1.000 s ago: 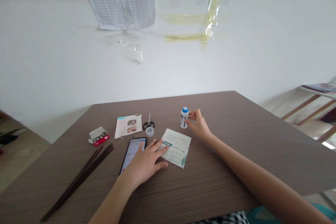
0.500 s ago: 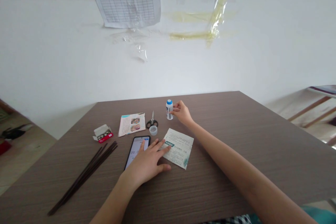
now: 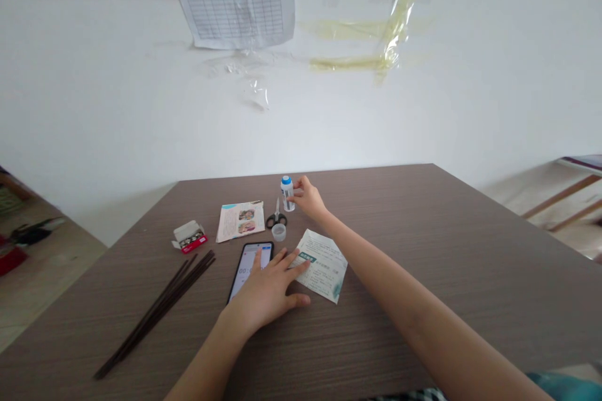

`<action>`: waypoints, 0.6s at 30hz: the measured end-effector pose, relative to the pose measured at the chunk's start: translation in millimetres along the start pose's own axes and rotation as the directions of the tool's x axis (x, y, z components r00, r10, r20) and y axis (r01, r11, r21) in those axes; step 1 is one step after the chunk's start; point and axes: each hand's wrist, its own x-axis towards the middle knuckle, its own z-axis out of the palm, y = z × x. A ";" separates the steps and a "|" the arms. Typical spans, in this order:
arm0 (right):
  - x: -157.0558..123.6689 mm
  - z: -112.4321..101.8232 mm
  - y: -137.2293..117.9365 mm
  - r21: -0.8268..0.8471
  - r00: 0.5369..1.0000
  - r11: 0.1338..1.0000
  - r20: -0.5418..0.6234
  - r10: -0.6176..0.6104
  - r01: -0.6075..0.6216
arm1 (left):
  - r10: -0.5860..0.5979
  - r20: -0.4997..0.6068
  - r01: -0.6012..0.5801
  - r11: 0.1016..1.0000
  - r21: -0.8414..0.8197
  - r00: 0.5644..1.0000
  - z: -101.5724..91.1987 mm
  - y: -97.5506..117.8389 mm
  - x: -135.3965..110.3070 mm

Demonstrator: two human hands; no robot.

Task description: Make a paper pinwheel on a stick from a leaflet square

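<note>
At the back of the table, my right hand grips a small white bottle with a blue cap by its right side; the bottle is upright. My left hand lies with spread fingers over a phone and the left edge of a printed paper sheet. The phone's lower part is hidden under that hand, and its screen shows large digits. Just left of the bottle are black-handled scissors, and in front of them stands a small clear plastic cup.
A second printed sheet with pictures lies left of the scissors. Further left is an opened small red and white box with metallic pieces in it. Several thin dark sticks lie at the left. The white wall rises behind the table.
My right hand has moved the bottle to the left, closer to the scissors. My left hand stays spread over the phone and paper. The whole view has shifted slightly.
</note>
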 end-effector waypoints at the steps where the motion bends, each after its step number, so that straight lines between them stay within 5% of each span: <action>1: 0.1 2.1 -0.4 -0.012 1.000 1.000 0.003 -0.008 0.008 | 0.002 -0.001 -0.002 1.000 0.002 1.000 0.1 0.1 -0.1; 11: -2.0 14.4 -0.3 -0.132 0.999 0.990 0.017 -0.040 0.042 | -0.020 0.029 0.020 1.000 -0.001 0.999 -5.2 5.9 -2.7; 18: -8.7 1.2 -5.0 -0.218 0.998 0.975 0.029 -0.048 0.053 | -0.019 0.035 0.019 1.000 0.001 0.999 -4.2 4.1 -1.5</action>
